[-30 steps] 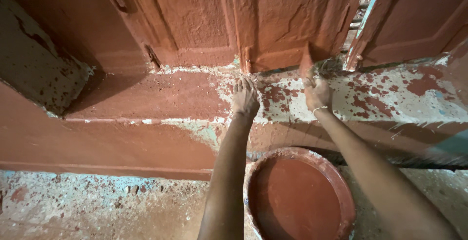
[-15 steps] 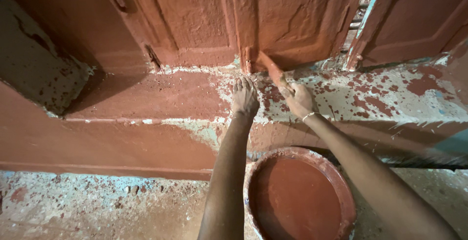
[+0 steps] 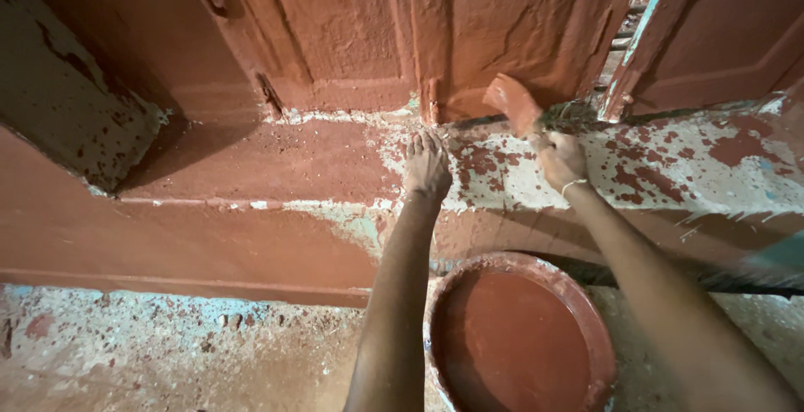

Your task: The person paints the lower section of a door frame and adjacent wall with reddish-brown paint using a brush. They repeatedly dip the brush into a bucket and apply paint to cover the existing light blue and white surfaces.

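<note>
A person's right hand (image 3: pixel 563 159) closes its grip on a paint-soaked brush (image 3: pixel 512 104), the bristles lifted above the hand near the door (image 3: pixel 502 27). The left hand (image 3: pixel 427 165) presses flat and empty on the step (image 3: pixel 276 157). Left of it the step is red; right of the brush it remains blotchy. A paint bucket (image 3: pixel 519 341) waits below.

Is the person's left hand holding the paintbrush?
No, the left hand rests flat and empty on the step, while the right hand grips the paint-covered brush.
</note>
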Demonstrator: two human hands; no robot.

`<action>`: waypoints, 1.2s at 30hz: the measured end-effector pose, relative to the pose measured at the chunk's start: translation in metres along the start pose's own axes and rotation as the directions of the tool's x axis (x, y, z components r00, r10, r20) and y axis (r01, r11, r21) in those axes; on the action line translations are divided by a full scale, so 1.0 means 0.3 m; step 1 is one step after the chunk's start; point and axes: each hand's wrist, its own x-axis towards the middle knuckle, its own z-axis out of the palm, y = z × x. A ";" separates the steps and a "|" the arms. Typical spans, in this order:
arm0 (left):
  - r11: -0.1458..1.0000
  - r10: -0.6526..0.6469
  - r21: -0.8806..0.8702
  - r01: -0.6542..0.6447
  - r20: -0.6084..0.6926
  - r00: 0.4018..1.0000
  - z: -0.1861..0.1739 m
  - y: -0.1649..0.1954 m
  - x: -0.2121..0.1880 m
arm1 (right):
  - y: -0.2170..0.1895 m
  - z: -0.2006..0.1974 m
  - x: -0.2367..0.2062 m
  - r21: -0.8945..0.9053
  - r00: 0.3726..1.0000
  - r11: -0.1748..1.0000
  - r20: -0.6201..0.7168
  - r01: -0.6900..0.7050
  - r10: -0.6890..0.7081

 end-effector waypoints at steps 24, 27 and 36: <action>0.997 0.023 0.075 -0.030 0.103 0.994 0.014 -0.003 0.002 | -0.032 0.043 -0.022 -0.090 0.977 0.975 -0.072 -0.204 0.198; 0.996 0.009 0.086 -0.018 0.106 0.994 0.021 -0.003 0.004 | -0.060 0.076 -0.046 -0.055 0.969 0.971 0.075 -0.232 0.235; 0.998 -0.009 0.056 0.004 0.100 0.995 0.032 0.001 0.013 | -0.106 0.053 -0.098 0.001 0.905 0.930 0.227 0.369 -0.359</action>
